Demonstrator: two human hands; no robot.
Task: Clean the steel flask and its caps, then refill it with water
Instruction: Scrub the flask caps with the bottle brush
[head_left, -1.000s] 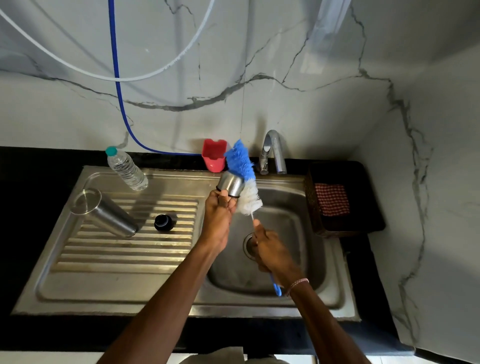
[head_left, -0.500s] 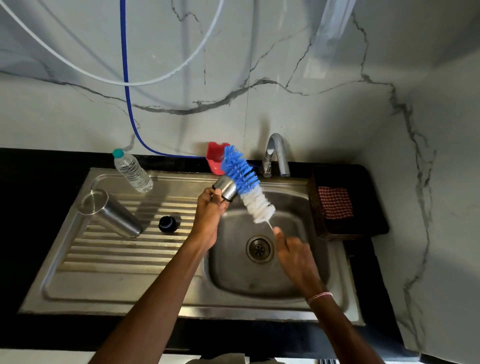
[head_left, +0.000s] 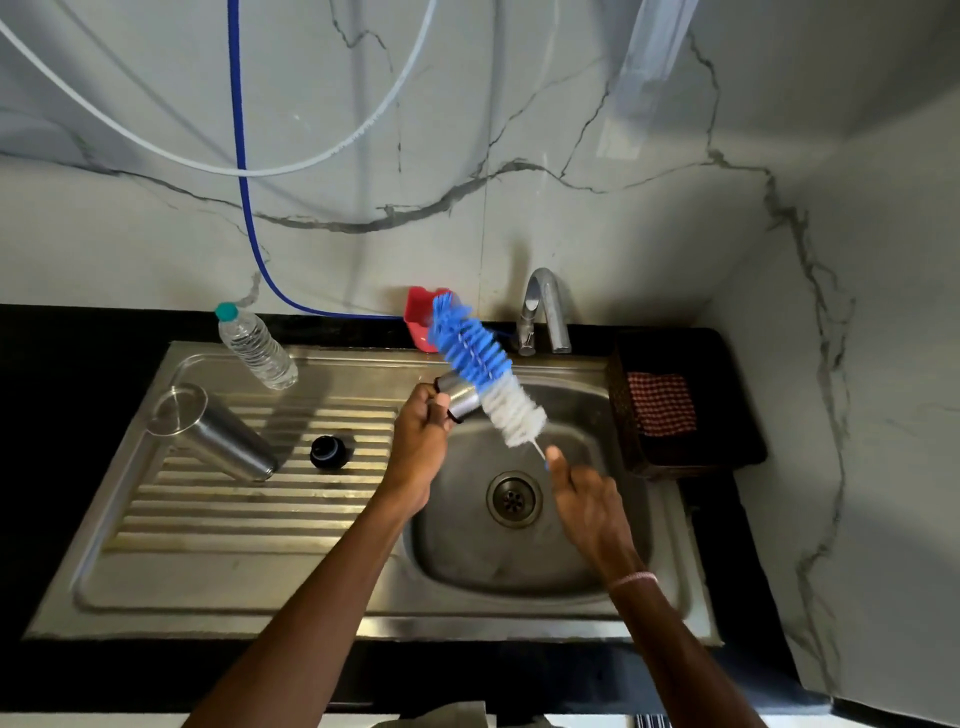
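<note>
My left hand (head_left: 420, 441) grips a small steel cap (head_left: 460, 397) above the left edge of the sink basin (head_left: 519, 561). My right hand (head_left: 587, 501) holds the handle of a blue and white bottle brush (head_left: 480, 366), whose bristles lean up and to the left, against the cap's outside. The steel flask (head_left: 215, 431) lies on its side on the drainboard, mouth toward the back left. A small black cap (head_left: 328, 452) sits on the drainboard just right of the flask.
A clear plastic water bottle (head_left: 254, 345) lies at the back of the drainboard. A red holder (head_left: 418, 317) and the tap (head_left: 543, 309) stand behind the basin. A dark basket with a checked cloth (head_left: 660, 402) sits right of it. Hoses hang on the wall.
The brush has swung from nearly upright to leaning left, and my right hand has moved right and up along the handle. My left hand has tilted the steel cap.
</note>
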